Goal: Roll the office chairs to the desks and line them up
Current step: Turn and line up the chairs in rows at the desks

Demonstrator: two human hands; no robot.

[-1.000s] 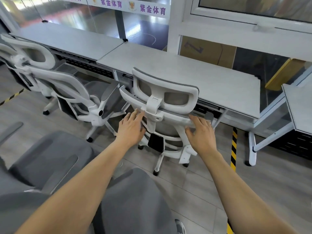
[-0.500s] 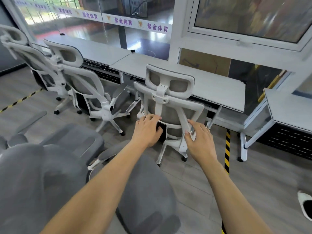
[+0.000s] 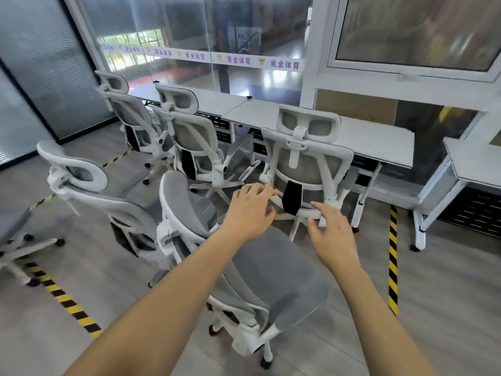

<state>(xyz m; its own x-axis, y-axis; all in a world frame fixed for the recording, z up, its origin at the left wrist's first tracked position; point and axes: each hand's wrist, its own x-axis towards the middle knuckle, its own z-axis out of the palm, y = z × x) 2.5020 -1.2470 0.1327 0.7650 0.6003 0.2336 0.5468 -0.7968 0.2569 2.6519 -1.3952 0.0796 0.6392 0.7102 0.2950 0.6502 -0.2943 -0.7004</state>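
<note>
Three white-framed, grey-mesh office chairs stand in a row, backs toward me, along the long grey desk (image 3: pixel 376 139): the nearest chair (image 3: pixel 307 161), a middle chair (image 3: pixel 191 137) and a far chair (image 3: pixel 127 112). My left hand (image 3: pixel 250 210) and my right hand (image 3: pixel 334 236) hover with relaxed, spread fingers at the lower back frame of the nearest chair, holding nothing. Whether the fingertips touch the frame cannot be told. A loose chair (image 3: pixel 260 270) stands just below my arms, another loose chair (image 3: pixel 89 185) to its left.
Part of one more chair (image 3: pixel 13 234) shows at the left edge. A second desk (image 3: pixel 477 164) stands at the right. Yellow-black floor tape runs at the right (image 3: pixel 392 256) and the lower left (image 3: pixel 65 297). Glass walls lie behind the desks.
My hands have come off the nearest chair's backrest and dropped to its lower frame. The view has pulled back and turned left, showing more chairs.
</note>
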